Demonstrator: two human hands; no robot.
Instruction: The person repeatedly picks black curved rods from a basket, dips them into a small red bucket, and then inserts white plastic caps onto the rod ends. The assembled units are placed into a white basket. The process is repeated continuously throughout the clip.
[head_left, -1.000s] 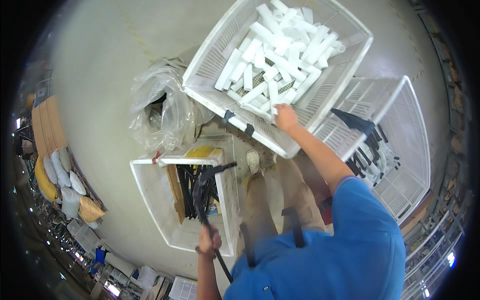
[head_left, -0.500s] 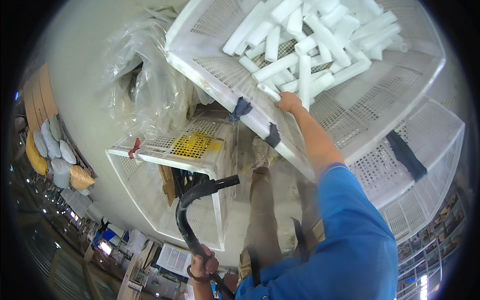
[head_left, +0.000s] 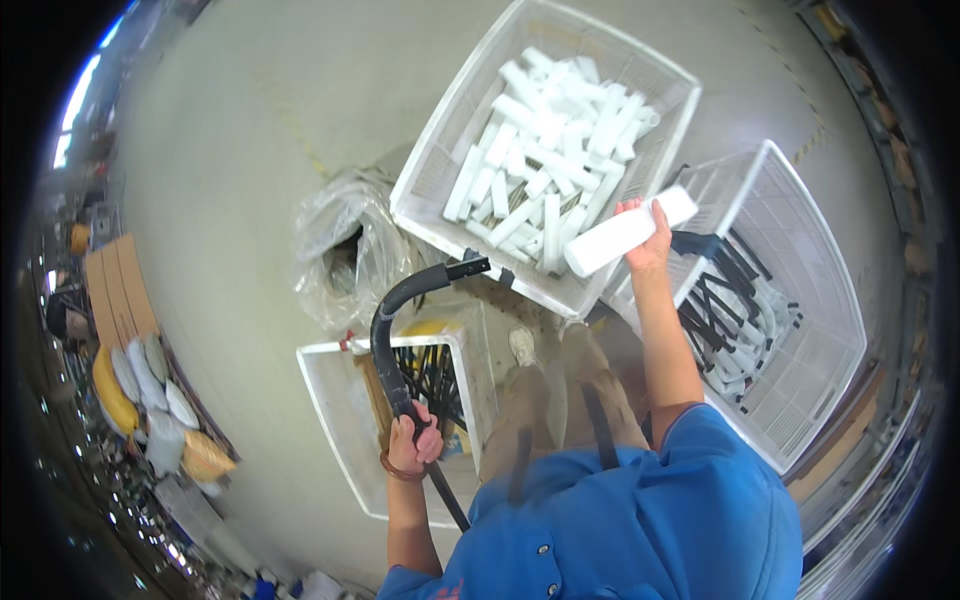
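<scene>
My left hand (head_left: 415, 440) is wrapped round a curved black bar (head_left: 384, 335), which has a bend at its upper part and a flat end with a hole. In my right hand (head_left: 650, 240) lies a white foam tube (head_left: 618, 238), gripped near its right part and held over the right edge of a large white crate (head_left: 425, 190). That crate holds many similar white tubes (head_left: 550, 140) in a loose heap. The bar's upper end reaches toward the crate's near side, apart from the foam tube.
At lower left a white crate (head_left: 330, 430) holds black bars (head_left: 435, 380). Another crate (head_left: 800, 400) on the right contains black bars with white sleeves (head_left: 745, 340). Clear plastic bags (head_left: 335, 255) lie left of the big crate. Sacks and cardboard (head_left: 125, 290) stand far left.
My right hand has come out of the big crate with a white foam tube and moved to its right edge. The view has pulled back; my left hand still grips the bar.
</scene>
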